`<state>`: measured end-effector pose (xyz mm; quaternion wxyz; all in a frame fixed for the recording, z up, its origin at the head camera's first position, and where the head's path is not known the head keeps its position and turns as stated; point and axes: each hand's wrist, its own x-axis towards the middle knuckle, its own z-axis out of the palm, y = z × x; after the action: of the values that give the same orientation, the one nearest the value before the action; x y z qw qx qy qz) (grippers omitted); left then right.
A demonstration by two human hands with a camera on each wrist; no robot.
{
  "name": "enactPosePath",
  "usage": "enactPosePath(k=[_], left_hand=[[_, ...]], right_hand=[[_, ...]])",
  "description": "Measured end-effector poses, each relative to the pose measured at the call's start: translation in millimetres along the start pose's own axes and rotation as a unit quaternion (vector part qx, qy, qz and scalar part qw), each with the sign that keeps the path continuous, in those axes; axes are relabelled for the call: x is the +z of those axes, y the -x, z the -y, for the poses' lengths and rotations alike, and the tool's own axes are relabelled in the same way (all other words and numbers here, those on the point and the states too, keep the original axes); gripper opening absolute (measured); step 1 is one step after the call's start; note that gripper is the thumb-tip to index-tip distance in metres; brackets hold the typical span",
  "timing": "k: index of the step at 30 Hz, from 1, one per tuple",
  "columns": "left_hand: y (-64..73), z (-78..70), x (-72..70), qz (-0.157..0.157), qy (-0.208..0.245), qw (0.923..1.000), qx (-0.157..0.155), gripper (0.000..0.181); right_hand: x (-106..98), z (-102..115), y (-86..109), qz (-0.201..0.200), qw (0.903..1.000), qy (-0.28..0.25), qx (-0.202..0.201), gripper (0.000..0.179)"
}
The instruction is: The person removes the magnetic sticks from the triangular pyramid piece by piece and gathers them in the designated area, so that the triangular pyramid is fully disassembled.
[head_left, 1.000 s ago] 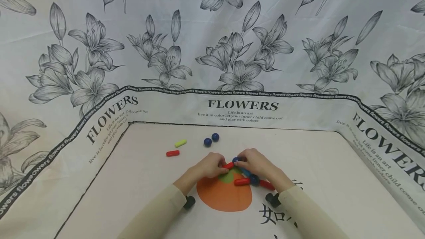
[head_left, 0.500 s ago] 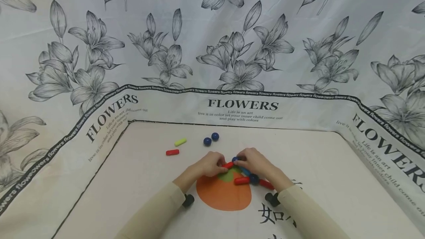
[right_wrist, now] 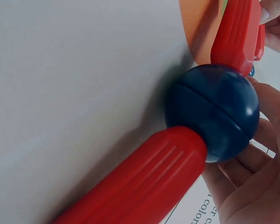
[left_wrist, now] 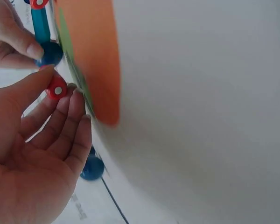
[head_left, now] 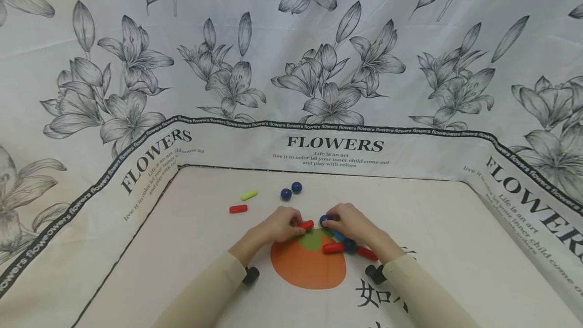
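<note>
In the head view my left hand (head_left: 283,224) pinches a short red rod (head_left: 306,224) between thumb and forefinger. The left wrist view shows a small silvery disc on that rod's near end. My right hand (head_left: 348,220) grips a dark blue ball (head_left: 324,220), partly covered by its fingers. A blue rod (head_left: 338,236) runs from this ball to a second blue ball (head_left: 349,245). Two more red rods, one pointing left (head_left: 334,248) and one pointing right (head_left: 367,253), are joined to the second ball, which looms large in the right wrist view (right_wrist: 212,112).
Two loose blue balls (head_left: 291,191) lie beyond the hands. Left of them are a yellow-green rod (head_left: 249,195) and a loose red rod (head_left: 238,209). The pale cloth (head_left: 200,227) carries an orange print (head_left: 309,270); a flower-printed curtain (head_left: 337,65) stands behind.
My left hand has shifted left with its red rod, and a gap now shows between that rod and the ball in my right hand. The right hand stays nearly in place.
</note>
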<state>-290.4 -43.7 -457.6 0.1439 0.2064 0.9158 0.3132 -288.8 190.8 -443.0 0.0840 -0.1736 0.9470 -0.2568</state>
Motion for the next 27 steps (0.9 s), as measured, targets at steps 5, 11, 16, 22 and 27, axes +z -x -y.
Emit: enactPosePath(k=[5,11,16,22,27], left_hand=[[12.0,13.0,-13.6,-0.033,0.027,0.9984,-0.038,0.013],[20.6,41.9,-31.1,-0.093,0.011,0.9918,-0.087,0.015],[23.9,59.4,-41.4,-0.118,0.006,0.9849,-0.127,0.016],[23.9,63.6,-46.9,-0.127,-0.004,0.9806,-0.149,0.018],[22.0,67.6,-46.0,-0.137,-0.019,0.9777,-0.158,0.018]], right_hand=[[1,-1,0.9,0.0,1.0,0.004,0.001,0.028],[0,0,1.6,-0.006,0.9999,0.009,0.002,0.028],[-1,0,2.6,-0.003,0.9999,0.01,0.003,0.029],[-1,0,2.0,-0.003,0.9999,0.011,0.002,0.029],[0,1,1.3,-0.004,1.0,0.004,-0.006,0.028]])
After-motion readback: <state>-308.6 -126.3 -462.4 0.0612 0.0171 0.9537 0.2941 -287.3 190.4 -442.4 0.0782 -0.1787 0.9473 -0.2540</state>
